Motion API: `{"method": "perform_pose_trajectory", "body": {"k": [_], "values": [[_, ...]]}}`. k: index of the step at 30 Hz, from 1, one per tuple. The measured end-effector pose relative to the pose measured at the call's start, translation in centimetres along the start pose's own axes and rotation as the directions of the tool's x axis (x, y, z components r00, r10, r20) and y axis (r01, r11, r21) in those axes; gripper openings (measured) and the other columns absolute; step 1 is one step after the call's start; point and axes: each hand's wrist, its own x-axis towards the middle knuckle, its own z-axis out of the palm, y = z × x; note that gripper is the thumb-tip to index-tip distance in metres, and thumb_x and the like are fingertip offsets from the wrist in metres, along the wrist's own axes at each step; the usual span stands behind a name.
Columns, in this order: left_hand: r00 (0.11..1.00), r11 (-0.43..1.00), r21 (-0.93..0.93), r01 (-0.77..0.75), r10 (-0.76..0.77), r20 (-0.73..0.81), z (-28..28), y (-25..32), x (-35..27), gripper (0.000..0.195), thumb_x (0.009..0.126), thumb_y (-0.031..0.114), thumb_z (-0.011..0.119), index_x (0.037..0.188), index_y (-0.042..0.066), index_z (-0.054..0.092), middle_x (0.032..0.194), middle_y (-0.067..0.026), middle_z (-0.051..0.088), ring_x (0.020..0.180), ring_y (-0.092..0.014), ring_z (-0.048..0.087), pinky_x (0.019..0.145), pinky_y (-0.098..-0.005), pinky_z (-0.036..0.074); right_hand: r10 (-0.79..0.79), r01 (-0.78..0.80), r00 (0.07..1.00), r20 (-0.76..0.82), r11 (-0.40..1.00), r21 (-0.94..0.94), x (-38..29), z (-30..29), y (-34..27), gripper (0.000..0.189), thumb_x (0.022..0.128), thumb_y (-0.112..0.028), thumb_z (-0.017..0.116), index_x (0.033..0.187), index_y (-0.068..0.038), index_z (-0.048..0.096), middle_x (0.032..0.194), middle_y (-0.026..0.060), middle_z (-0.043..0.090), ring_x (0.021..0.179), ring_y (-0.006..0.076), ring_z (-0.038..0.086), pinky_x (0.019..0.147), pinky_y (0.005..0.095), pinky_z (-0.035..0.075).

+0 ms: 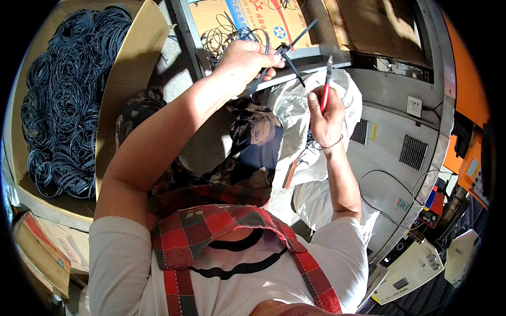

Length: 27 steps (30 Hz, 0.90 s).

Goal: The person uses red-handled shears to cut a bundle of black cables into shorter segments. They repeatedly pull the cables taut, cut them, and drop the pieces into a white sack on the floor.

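My left hand (253, 59) pinches a bundle of thin black plastic strips (295, 71), which look like moulded parts. Some strips stick out past the fingertips, and one curved strip runs down beside the palm. In my right hand (327, 118) is a slim tool with a red handle (325, 96) and a metal tip, possibly cutters; the tip points away from me, a short way right of the strips. A white plastic bag (290, 104) hangs open below both hands, with dark pieces partly visible inside. Beyond my left hand, loose black loops (217, 39) lie on printed cardboard (257, 15).
At left stands a cardboard box (134, 51) filled with coiled black loops (75, 83). A metal frame edge (312, 53) crosses in front. To the right are a grey machine panel (387, 146) with a socket (414, 106), a hanging cable (361, 177) and orange machinery (466, 71).
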Motion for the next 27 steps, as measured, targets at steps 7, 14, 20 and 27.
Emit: {"method": "perform_pose_trajectory", "body": {"k": [7, 14, 20, 27], "values": [[0.995, 0.989, 0.106, -0.101, 0.098, 0.035, 0.1, -0.4, 0.2, 0.011, 0.090, 0.009, 0.050, 0.097, 0.002, 0.052, 0.095, -0.0128, 0.064, 0.054, -0.004, 0.040, 0.048, -0.0163, 0.035, 0.246, -0.215, 0.968, -0.058, 0.921, 0.325, -0.9, -0.1, 1.3, 0.016, 0.086, -0.014, 0.061, 0.086, 0.001, 0.057, 0.073, 0.0029, 0.052, 0.066, 0.0116, 0.048, 0.061, 0.0240, 0.041], [0.989, 0.973, 0.179, -0.144, 0.137, 0.050, 0.5, -0.5, 0.0, 0.013, 0.090, 0.010, 0.049, 0.100, 0.002, 0.054, 0.095, -0.0075, 0.065, 0.053, -0.002, 0.036, 0.048, -0.0148, 0.032, 0.158, -0.096, 0.967, -0.200, 0.953, 0.287, -2.6, -0.3, -0.4, 0.014, 0.084, -0.011, 0.062, 0.089, 0.002, 0.058, 0.084, 0.0067, 0.051, 0.071, 0.0143, 0.049, 0.065, 0.0255, 0.042], [0.992, 0.971, 0.220, -0.091, 0.069, 0.107, 1.0, -1.5, 0.1, 0.015, 0.087, 0.012, 0.055, 0.093, -0.001, 0.060, 0.081, -0.0030, 0.064, 0.052, -0.003, 0.038, 0.048, -0.0161, 0.033, -0.254, 0.192, 0.916, -0.309, 0.957, -0.217, 1.3, 0.3, -1.8, 0.034, 0.069, -0.008, 0.075, 0.100, -0.004, 0.061, 0.094, 0.0118, 0.054, 0.078, 0.0257, 0.057, 0.069, 0.0344, 0.047], [0.984, 0.912, 0.378, -0.159, 0.116, 0.134, 1.3, -2.4, 0.3, 0.014, 0.083, 0.012, 0.061, 0.086, -0.001, 0.062, 0.064, 0.0018, 0.056, 0.049, -0.002, 0.038, 0.045, -0.0177, 0.031, -0.286, 0.249, 0.929, -0.235, 0.952, -0.178, 4.9, 4.0, -0.5, 0.022, 0.070, -0.009, 0.071, 0.088, -0.002, 0.060, 0.083, 0.0162, 0.056, 0.074, 0.0343, 0.057, 0.063, 0.0386, 0.047]]}}
